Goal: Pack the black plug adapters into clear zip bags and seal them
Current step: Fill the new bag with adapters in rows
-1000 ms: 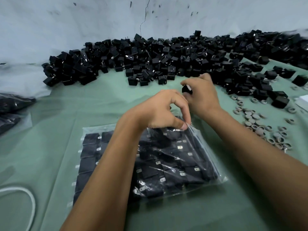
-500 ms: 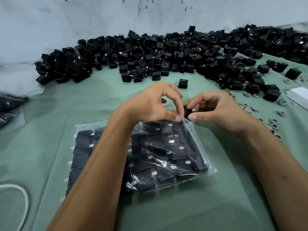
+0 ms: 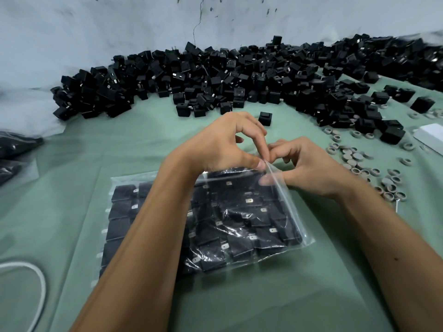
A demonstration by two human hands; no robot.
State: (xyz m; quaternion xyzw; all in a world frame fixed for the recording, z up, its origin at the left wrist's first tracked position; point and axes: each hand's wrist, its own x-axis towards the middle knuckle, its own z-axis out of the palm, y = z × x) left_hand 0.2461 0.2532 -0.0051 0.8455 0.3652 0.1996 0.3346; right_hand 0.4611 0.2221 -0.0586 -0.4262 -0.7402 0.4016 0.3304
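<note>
A clear zip bag (image 3: 297,219) lies on the green cloth in front of me, filled with rows of black plug adapters (image 3: 242,226). My left hand (image 3: 223,144) pinches the bag's upper edge near its far right corner and lifts it. My right hand (image 3: 309,166) is at the same corner, its thumb under the plastic and its fingers curled at the opening. The adapter it held a moment ago is out of sight. A large heap of loose black adapters (image 3: 215,73) runs along the wall behind. One adapter (image 3: 265,118) sits alone just beyond my hands.
Several small grey rings (image 3: 359,161) are scattered on the cloth to the right, beside a white box (image 3: 431,137) at the edge. Filled dark bags (image 3: 16,144) lie at the far left. A white cable (image 3: 36,283) loops at the lower left.
My right hand came back from the heap with one adapter, brought it to the bag's mouth, and now its thumb is inside the opening. My left hand kept hold of the bag's edge.
</note>
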